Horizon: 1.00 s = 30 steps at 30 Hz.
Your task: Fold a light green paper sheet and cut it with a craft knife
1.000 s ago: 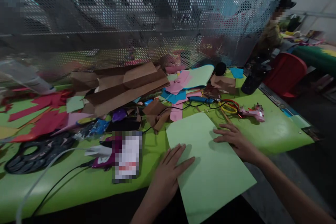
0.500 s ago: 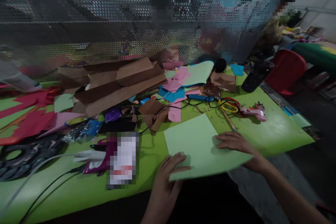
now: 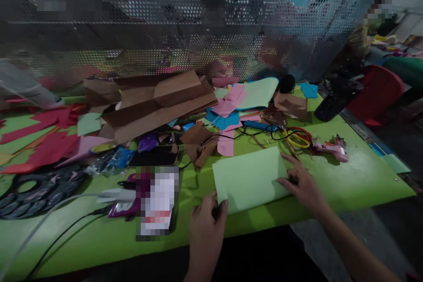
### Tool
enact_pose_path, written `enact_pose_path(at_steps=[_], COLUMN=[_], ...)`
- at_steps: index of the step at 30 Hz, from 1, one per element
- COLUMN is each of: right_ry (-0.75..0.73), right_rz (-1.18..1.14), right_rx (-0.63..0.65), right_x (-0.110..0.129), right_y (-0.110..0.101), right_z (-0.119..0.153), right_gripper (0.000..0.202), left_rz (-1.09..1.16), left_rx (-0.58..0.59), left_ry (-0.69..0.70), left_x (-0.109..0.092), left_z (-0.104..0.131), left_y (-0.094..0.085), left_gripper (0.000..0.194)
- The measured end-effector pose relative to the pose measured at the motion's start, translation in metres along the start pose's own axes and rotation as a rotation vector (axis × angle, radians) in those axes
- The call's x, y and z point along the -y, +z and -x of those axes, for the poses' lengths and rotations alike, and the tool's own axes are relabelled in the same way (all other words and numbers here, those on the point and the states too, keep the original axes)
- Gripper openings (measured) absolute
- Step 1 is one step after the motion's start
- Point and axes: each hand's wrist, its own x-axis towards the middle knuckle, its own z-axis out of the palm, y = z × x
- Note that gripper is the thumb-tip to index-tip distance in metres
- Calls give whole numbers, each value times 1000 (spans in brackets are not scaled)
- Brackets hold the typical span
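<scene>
Holding green paper [image 3: 249, 176] at both sides, fingers [image 3: 294, 161] half-curled

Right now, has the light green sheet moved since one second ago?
Yes: the light green sheet earlier overhung the front edge of the table; its near side now lies farther away, inside that edge.

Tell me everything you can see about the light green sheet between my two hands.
The light green sheet looks like plain, matte paper or thin card, with no visible print. It seems folded over into a wide four-sided shape, though the layers are hard to tell apart. It lies roughly flat near the front edge of the green table, slightly angled. The left hand holds its near left corner; the right hand touches its right side.
</scene>
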Motion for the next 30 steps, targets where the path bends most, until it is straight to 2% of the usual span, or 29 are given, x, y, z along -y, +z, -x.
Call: enact_pose_path(at_steps=[4,7,9,13,21,30], right_ry=[-163,-230,-204,-158,-197,-139], right_rz=[32,34,46,93,120,137], right_rx=[13,45,59,40,38,20], right_x=[-1,-5,-9,-13,-9,-7], right_y=[-2,-1,0,2,-4,-5], right_z=[2,4,4,3,5,4], right_gripper=[39,43,47,37,21,22], left_rz=[-57,-129,-167,-195,-223,-310], left_rx=[7,3,-24,-72,-32,-7], left_ry=[-19,53,138,242,237,242], left_x=[-8,-8,-6,-2,3,-4], left_z=[-3,-3,-3,-2,-3,-9], left_y=[0,0,1,4,8,5], left_gripper=[52,51,45,37,36,34])
